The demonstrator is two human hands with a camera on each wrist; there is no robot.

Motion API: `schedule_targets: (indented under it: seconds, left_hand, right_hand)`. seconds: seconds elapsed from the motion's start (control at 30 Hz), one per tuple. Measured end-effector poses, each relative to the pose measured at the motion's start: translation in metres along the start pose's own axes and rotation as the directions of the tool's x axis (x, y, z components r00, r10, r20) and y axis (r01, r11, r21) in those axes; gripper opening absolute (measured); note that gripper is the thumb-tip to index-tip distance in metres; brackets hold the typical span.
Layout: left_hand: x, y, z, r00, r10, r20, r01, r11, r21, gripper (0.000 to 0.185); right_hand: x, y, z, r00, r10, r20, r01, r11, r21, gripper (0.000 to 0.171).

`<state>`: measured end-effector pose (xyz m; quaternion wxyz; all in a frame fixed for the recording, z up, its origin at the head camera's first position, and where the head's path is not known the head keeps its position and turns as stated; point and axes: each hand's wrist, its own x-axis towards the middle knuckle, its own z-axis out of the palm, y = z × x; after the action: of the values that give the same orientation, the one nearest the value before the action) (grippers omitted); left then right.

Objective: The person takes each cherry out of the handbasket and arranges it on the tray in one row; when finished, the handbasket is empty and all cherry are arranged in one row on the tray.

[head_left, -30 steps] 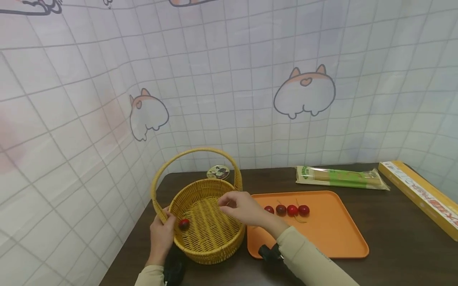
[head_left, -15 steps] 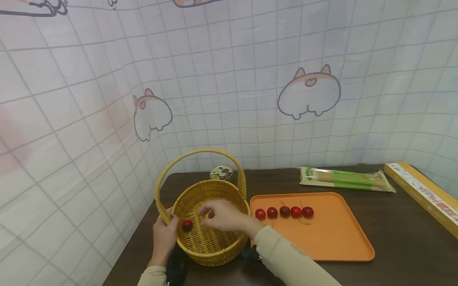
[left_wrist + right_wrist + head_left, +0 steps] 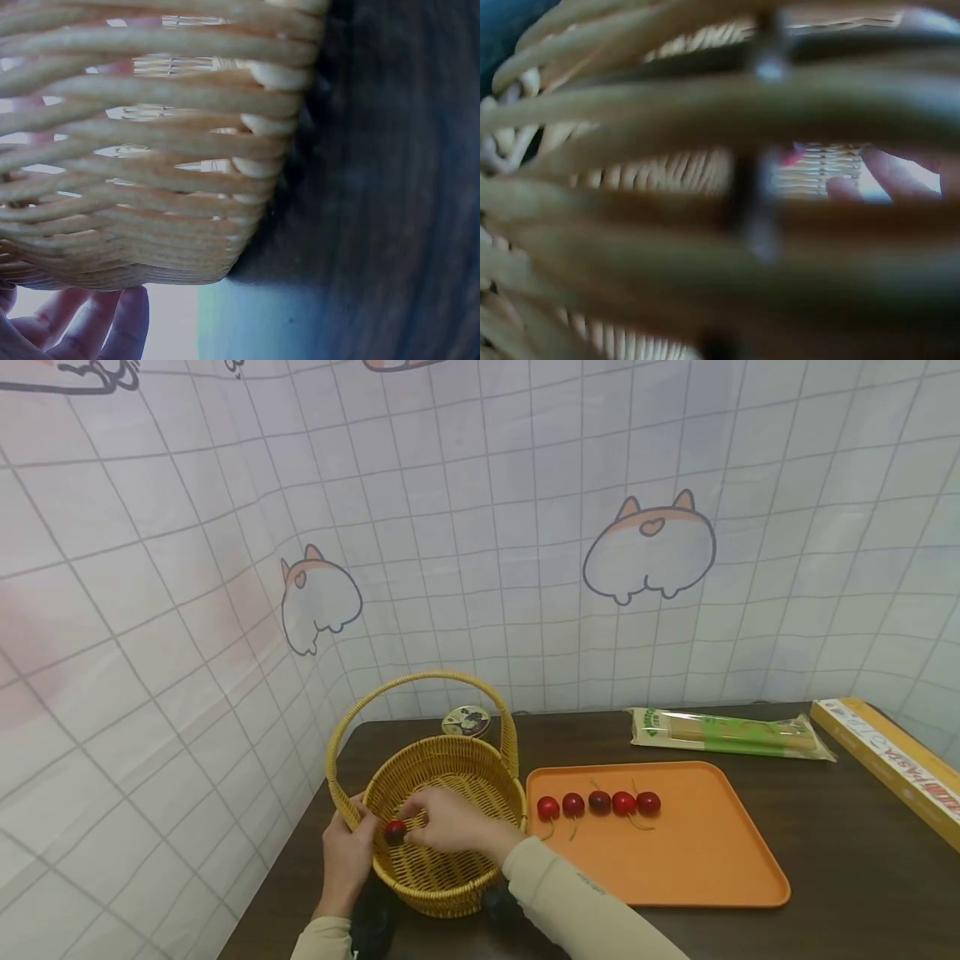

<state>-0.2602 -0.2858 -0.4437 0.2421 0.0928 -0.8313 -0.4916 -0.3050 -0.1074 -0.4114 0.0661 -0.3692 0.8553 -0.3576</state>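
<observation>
Wicker, woven in yellow strands, makes up the round basket (image 3: 450, 835) that stands at the left end of the dark table (image 3: 840, 852), with a hoop handle arching over it. Inside it, against the left wall, lies a single red cherry (image 3: 394, 831). The right hand (image 3: 442, 821) reaches down into the basket and its fingertips are right at the cherry, curled in towards it; whether they already pinch the fruit cannot be told from the head view, and the right wrist view shows only blurred wicker and a hint of red between the strands. The left hand (image 3: 347, 853) grips the basket's rim from outside at its left edge, with the thumb over the rim just beside the cherry.

That cherry is small, round, glossy and dark red. Five more cherries (image 3: 598, 802) sit in a row, stems trailing, near the far left edge of the orange tray (image 3: 690, 868) just to the right of the basket.

At the table's far edge lies a clear packet (image 3: 731, 734) with green print, too small to read. A long yellow box (image 3: 892, 764) at the right reads "PASTA". Behind the basket sits a small round tin (image 3: 466, 721) with a picture lid.
</observation>
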Motion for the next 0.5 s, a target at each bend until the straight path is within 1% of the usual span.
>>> schedule_targets:
  seconds: [0.1,0.23,0.3,0.37,0.47,0.5]
  left_hand:
    - [0.000,0.000,0.001,1.000,0.000,-0.001,0.000,1.000,-0.005,0.029]
    - [0.001,0.001,0.002,1.000,0.008,-0.012,-0.008,1.000,-0.009,0.023]
    - [0.001,0.001,0.002,1.000,0.008,-0.018,-0.008,1.000,-0.008,0.023]
    - [0.001,0.002,0.002,1.000,0.006,-0.016,-0.006,1.000,-0.002,0.023]
    - [0.000,0.001,0.002,1.000,-0.006,-0.016,0.006,1.000,0.004,0.029]
    - [0.000,0.001,0.002,1.000,-0.009,-0.013,0.009,1.000,0.007,0.028]
  right_hand:
    - [0.003,0.000,0.005,1.000,-0.009,0.025,0.011,0.995,-0.101,0.040]
    - [0.005,0.000,0.010,0.992,-0.016,0.122,0.043,0.973,-0.225,0.055]
    - [0.004,0.001,0.012,0.984,-0.021,0.176,0.066,0.965,-0.253,0.059]
    - [0.004,0.001,0.012,0.977,-0.044,0.209,0.101,0.957,-0.271,0.060]
    - [0.002,0.002,0.014,0.972,-0.071,0.223,0.135,0.949,-0.285,0.056]
    - [0.002,0.002,0.014,0.972,-0.082,0.222,0.146,0.946,-0.290,0.054]
